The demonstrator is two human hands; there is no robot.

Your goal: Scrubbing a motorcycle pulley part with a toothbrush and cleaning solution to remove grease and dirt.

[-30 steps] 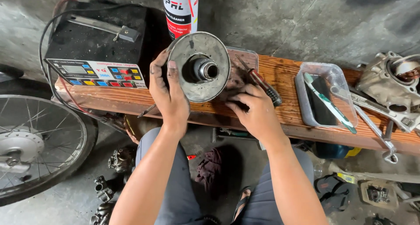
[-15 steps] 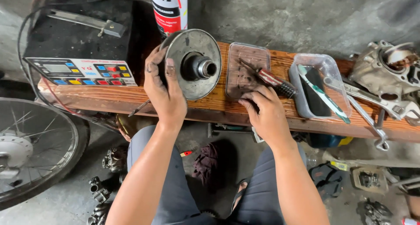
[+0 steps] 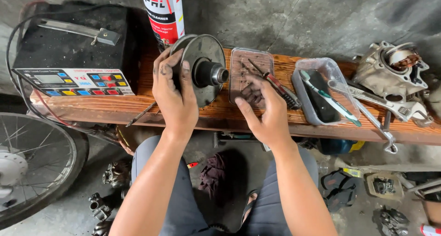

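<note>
- A round metal pulley disc (image 3: 204, 70) is held on edge on the wooden counter (image 3: 138, 109), the left hand (image 3: 174, 96) clamped on its rim
- The right hand (image 3: 266, 109), fingers apart, is laid in a clear tray (image 3: 250, 61) beside the disc

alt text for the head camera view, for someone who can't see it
A person's left hand holds a round metal pulley disc upright on a wooden bench, while the right hand reaches into a small clear tray. A spray can stands behind.
</note>
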